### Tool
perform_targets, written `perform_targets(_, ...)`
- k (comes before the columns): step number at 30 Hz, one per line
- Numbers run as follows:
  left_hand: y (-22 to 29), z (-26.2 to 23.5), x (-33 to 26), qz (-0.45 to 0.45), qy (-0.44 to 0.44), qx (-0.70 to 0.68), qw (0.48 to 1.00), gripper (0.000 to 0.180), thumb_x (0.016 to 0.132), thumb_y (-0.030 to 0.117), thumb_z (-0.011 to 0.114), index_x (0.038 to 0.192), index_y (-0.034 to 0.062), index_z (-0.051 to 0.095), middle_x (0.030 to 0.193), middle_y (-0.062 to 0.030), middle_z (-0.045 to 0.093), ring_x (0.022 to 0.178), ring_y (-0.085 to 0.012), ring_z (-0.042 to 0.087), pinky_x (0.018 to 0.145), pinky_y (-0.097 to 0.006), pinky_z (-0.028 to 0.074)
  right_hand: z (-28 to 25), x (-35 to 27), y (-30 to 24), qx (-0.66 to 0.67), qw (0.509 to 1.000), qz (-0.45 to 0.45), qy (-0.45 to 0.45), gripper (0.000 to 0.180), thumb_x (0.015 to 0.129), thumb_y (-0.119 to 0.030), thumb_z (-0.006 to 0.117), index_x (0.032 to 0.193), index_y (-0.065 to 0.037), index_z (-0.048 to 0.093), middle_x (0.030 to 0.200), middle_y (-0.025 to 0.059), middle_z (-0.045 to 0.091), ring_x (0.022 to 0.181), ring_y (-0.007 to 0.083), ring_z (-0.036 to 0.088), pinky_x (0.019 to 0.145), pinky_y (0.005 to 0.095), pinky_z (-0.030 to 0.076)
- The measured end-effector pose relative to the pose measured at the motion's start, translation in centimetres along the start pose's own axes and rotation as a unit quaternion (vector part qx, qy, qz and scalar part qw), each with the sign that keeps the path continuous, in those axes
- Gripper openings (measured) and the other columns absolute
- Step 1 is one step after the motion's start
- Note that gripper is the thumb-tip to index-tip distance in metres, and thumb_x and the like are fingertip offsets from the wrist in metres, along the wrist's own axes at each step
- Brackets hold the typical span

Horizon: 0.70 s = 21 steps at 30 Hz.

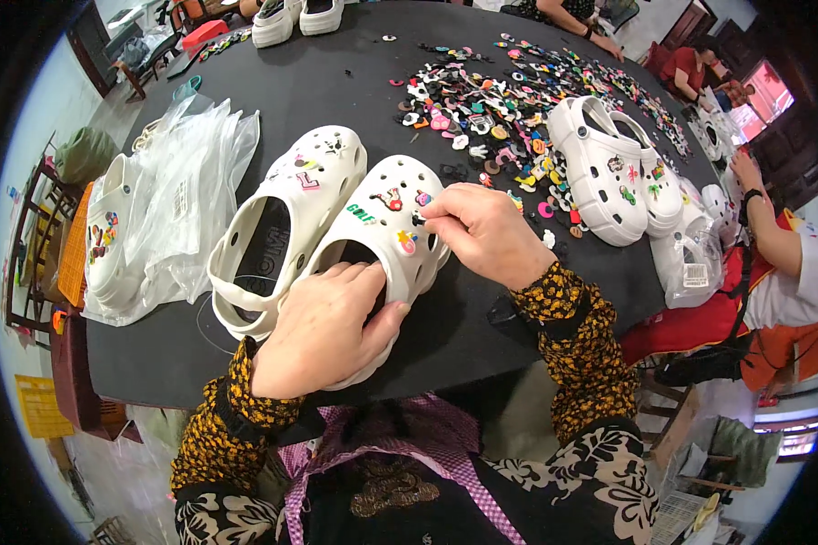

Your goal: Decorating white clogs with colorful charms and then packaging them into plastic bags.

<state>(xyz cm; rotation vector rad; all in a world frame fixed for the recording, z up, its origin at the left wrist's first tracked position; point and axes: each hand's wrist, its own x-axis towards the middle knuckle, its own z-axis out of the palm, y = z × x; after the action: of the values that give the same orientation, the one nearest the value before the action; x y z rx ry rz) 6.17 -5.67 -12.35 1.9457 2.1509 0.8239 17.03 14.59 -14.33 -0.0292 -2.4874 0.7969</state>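
Head view: white clog (377, 238) lies near the middle of the near edge of the black table (463, 336), toe toward the far edge. Left hand (323, 318) has its fingers inside the opening and thumb along the outer wall, gripping the shoe and covering much of its heel. Right hand (491, 236) has thumb and fingers drawn narrow at the toe's right side; cannot tell whether a charm sits between them. Writing: green charm (361, 214) on the toe is formed of letters; second clog (314, 195), just beside on the left, bears a pink letter charm (307, 181) and large dark lettering on its insole. Loose charms (482, 109) spread beyond toward the far edge. Toward the right edge stand a pair of clogs (600, 182) and a clear bag (691, 263) with a white printed label, too small to read; toward the left edge, a bagged clog (109, 254) and plastic bags (195, 182). Co-worker's arm (773, 236) reaches in at the right edge.
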Motion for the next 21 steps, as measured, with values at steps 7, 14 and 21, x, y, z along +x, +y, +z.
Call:
perform_targets(7, -0.3, 0.4, -0.1, 0.004, 0.017, -0.032, 0.999, 0.022, 0.082, 0.019, 0.062, 0.081, -0.0012, 0.053, 0.075, -0.0189, 0.059, 0.073, -0.0378, 0.058, 0.065, -0.045, 0.046, 0.1, -0.1, -0.1, -0.034, 0.999, -0.019, 0.009, 0.007, 0.081, -0.001, 0.060, 0.088, 0.001, 0.064, 0.082, 0.0127, 0.065, 0.075, 0.0252, 0.064, 0.066, 0.0326, 0.050)
perform_targets(14, -0.4, 0.6, -0.2, 0.003, 0.019, -0.035, 0.999, 0.022, 0.082, 0.018, 0.062, 0.081, -0.0015, 0.053, 0.075, -0.0196, 0.059, 0.073, -0.0378, 0.059, 0.065, -0.045, 0.046, 0.8, -0.6, -0.7, -0.090, 0.993, -0.054, 0.050, 0.008, 0.078, 0.001, 0.063, 0.086, 0.000, 0.064, 0.082, 0.0128, 0.064, 0.075, 0.0280, 0.063, 0.067, 0.0362, 0.050)
perform_targets(21, -0.3, 0.6, -0.2, -0.007, 0.009, -0.052, 0.999, 0.020, 0.082, 0.017, 0.061, 0.081, -0.0016, 0.053, 0.074, -0.0205, 0.060, 0.071, -0.0391, 0.059, 0.063, -0.046, 0.046, 1.6, -1.3, -1.3, -0.251, 0.961, -0.107, 0.052, 0.014, 0.076, -0.007, 0.061, 0.090, -0.003, 0.060, 0.083, 0.0083, 0.058, 0.081, 0.0269, 0.058, 0.073, 0.0376, 0.047)
